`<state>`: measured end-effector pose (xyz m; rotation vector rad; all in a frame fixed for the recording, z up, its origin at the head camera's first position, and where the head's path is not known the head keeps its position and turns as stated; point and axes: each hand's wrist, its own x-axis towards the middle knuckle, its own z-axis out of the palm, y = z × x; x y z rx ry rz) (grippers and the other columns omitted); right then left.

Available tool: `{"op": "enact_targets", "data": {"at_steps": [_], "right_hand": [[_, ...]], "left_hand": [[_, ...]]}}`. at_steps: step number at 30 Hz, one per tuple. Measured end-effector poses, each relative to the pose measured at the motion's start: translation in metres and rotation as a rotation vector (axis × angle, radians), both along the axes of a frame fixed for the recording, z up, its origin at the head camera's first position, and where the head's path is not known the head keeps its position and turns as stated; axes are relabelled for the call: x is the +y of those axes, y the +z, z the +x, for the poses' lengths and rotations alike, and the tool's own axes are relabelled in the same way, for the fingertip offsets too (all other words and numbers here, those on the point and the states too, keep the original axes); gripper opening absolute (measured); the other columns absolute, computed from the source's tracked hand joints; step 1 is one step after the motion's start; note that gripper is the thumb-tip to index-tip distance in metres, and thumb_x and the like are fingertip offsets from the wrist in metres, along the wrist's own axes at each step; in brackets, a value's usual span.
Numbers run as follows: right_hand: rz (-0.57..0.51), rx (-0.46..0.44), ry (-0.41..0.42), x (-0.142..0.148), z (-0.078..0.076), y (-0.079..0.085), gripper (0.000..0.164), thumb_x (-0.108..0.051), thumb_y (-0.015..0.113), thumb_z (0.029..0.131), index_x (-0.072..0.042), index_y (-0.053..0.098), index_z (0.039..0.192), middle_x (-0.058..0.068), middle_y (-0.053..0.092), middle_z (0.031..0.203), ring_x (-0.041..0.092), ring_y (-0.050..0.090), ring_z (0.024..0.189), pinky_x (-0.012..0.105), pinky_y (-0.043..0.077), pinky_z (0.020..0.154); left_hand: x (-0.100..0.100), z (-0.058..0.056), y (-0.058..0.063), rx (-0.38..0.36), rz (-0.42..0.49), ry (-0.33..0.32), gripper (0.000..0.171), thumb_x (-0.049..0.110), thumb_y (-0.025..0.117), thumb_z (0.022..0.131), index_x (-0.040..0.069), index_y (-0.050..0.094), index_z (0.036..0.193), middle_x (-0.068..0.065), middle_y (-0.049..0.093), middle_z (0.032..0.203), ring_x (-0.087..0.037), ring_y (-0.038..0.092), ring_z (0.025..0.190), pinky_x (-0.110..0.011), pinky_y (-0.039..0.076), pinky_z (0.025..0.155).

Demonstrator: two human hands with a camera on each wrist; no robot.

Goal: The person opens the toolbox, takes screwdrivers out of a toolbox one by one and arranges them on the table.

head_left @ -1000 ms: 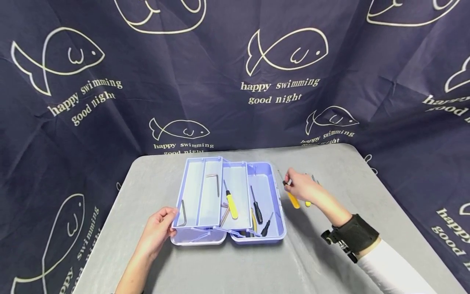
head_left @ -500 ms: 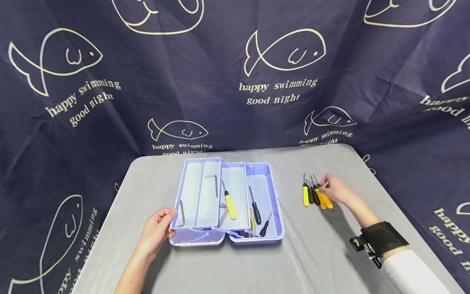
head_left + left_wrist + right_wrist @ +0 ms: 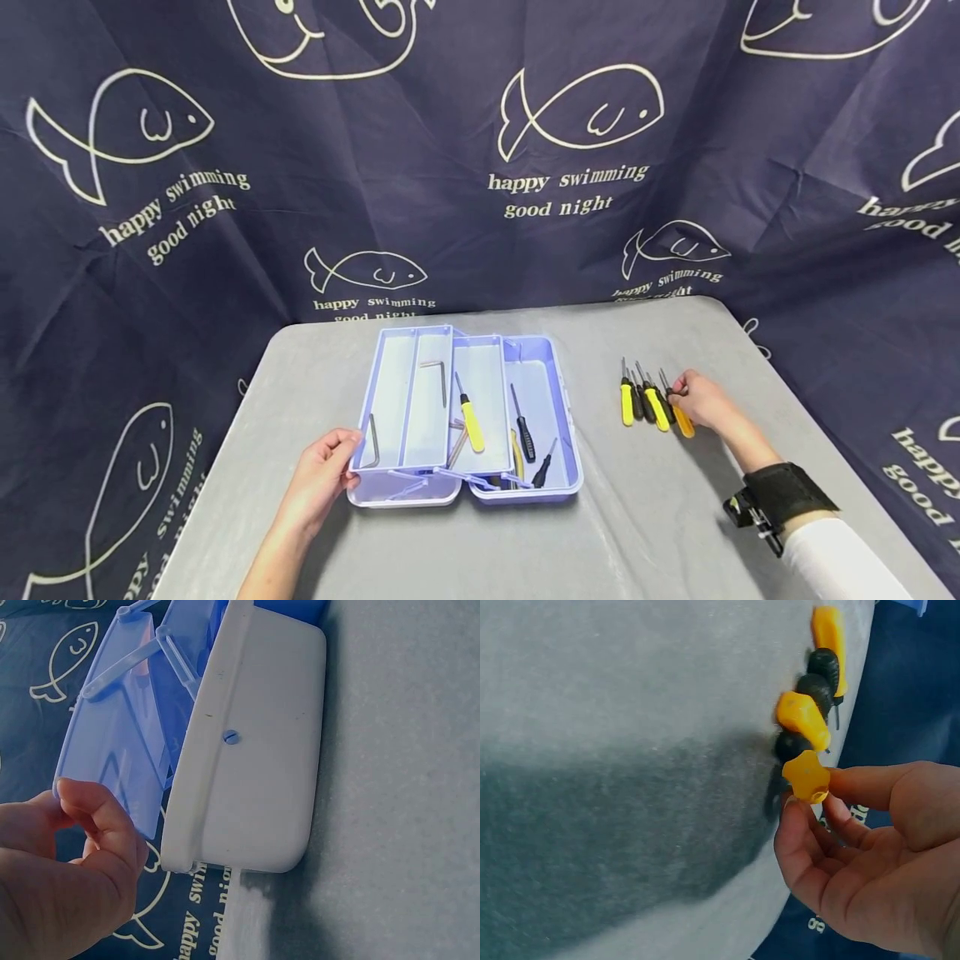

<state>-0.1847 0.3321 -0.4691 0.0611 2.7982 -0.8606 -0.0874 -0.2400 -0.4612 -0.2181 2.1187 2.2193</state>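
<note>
My left hand (image 3: 318, 475) pinches the near left corner of the raised upper tray (image 3: 105, 735) of a lilac toolbox (image 3: 574, 467). On the right of the table, my right hand (image 3: 708, 404) pinches an orange-handled screwdriver (image 3: 683, 423) between thumb and fingers. Its handle end (image 3: 807, 777) faces the right wrist camera. Beside it lie several screwdrivers in a row, among them a yellow-handled one (image 3: 627, 404), a black-handled one (image 3: 637, 407) and another yellow-handled one (image 3: 657, 410). Their shafts point away from me.
Fanned-out trays hold L-shaped hex keys (image 3: 443, 385) and a yellow screwdriver (image 3: 471, 423). Black screwdrivers (image 3: 527, 437) and a partly hidden yellow-handled tool (image 3: 517, 454) lie in the bottom compartment. A dark fish-print curtain (image 3: 450, 183) hangs behind the grey table (image 3: 525, 550).
My right hand has carried the orange-handled screwdriver from beside the toolbox rightward to the right end of the screwdriver row. My left hand keeps its hold on the tray corner.
</note>
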Motion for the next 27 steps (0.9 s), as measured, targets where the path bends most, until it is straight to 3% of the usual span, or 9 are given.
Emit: {"op": "enact_targets", "data": {"at_steps": [12, 21, 27], "right_hand": [[0.078, 0.045, 0.017, 0.002, 0.000, -0.009, 0.016, -0.008, 0.061, 0.098, 0.004, 0.049, 0.098, 0.025, 0.062, 0.095, 0.038, 0.059, 0.086, 0.045, 0.050, 0.074], [0.040, 0.060, 0.010, 0.003, 0.004, -0.012, 0.016, -0.007, 0.061, 0.097, 0.004, 0.050, 0.098, 0.017, 0.062, 0.084, 0.028, 0.058, 0.073, 0.035, 0.045, 0.064], [0.015, 0.002, -0.021, 0.002, 0.003, -0.010, 0.016, -0.005, 0.060, 0.099, 0.008, 0.050, 0.099, 0.020, 0.062, 0.085, 0.021, 0.060, 0.064, 0.033, 0.050, 0.059]], "left_hand": [[0.000, 0.000, -0.001, -0.012, -0.010, 0.007, 0.015, 0.008, 0.054, 0.107, 0.001, 0.061, 0.096, 0.005, 0.053, 0.069, -0.005, 0.046, 0.058, -0.018, 0.043, 0.053], [0.000, 0.000, 0.000, -0.019, -0.006, 0.003, 0.016, 0.009, 0.054, 0.108, 0.000, 0.061, 0.096, 0.005, 0.054, 0.069, -0.005, 0.046, 0.058, -0.019, 0.043, 0.053], [0.000, 0.000, 0.000, -0.019, 0.000, 0.001, 0.016, 0.009, 0.054, 0.108, 0.001, 0.061, 0.096, 0.005, 0.054, 0.070, -0.005, 0.046, 0.059, -0.019, 0.043, 0.053]]}}
